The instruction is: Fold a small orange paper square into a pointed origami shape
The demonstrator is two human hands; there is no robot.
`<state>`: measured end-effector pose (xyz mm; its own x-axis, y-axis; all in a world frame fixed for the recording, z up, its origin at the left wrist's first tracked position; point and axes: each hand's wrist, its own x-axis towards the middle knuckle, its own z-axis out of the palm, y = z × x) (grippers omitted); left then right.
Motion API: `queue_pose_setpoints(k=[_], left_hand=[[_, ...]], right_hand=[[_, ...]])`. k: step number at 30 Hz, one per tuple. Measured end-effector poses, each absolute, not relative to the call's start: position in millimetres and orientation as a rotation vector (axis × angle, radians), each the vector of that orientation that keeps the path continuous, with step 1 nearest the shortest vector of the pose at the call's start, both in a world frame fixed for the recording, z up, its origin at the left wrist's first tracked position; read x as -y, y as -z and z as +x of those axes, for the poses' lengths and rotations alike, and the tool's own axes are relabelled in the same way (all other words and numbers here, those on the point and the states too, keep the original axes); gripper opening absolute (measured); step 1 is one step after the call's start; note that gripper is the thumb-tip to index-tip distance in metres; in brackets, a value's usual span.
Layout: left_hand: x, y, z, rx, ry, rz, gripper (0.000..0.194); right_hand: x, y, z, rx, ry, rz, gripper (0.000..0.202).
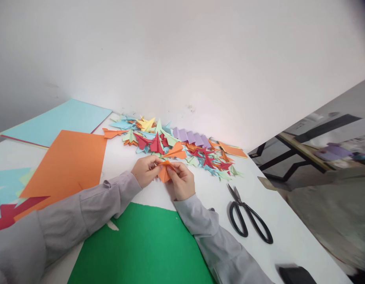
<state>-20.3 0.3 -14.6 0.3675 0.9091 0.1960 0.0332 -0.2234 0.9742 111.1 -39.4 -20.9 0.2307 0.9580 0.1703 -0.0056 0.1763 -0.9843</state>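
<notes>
Between my two hands is a small folded piece of orange paper [165, 173], held just above the white table. My left hand [147, 171] pinches its left side with thumb and fingers. Thumb and fingertips of my right hand [182, 179] close on its right side. Right behind my hands lies a heap of small folded paper planes, among them an orange paper plane [175, 150], a red paper plane [157, 144] and a yellow paper plane [146, 124]. A green sheet [147, 244] lies nearer to me, under my forearms.
Black-handled scissors [244, 213] lie partly spread at the right. Orange sheets [73, 161] and a light blue stack [64, 120] are at the left. Pleated purple paper [191, 138] rests in the heap, by the wall [182, 59]. A black object [296, 275] sits at the front right edge.
</notes>
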Motion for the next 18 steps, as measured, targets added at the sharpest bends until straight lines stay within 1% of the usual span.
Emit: queue_pose_setpoints(k=[4, 11, 13, 18], left_hand=[[0, 14, -20, -0.893, -1.069, 1.592, 0.015], [3, 5, -21, -0.897, -1.020, 1.604, 0.011], [4, 2, -22, -0.876, -0.997, 1.567, 0.015], [1, 1, -23, -0.788, -0.915, 1.342, 0.037]], right_hand=[[39, 21, 112, 1.113, -0.937, -1.162, 0.022], [39, 22, 111, 1.184, -0.908, -1.116, 0.017], [38, 23, 112, 1.190, -0.903, -1.127, 0.017], [37, 23, 114, 1.103, -0.920, -1.122, 0.019]])
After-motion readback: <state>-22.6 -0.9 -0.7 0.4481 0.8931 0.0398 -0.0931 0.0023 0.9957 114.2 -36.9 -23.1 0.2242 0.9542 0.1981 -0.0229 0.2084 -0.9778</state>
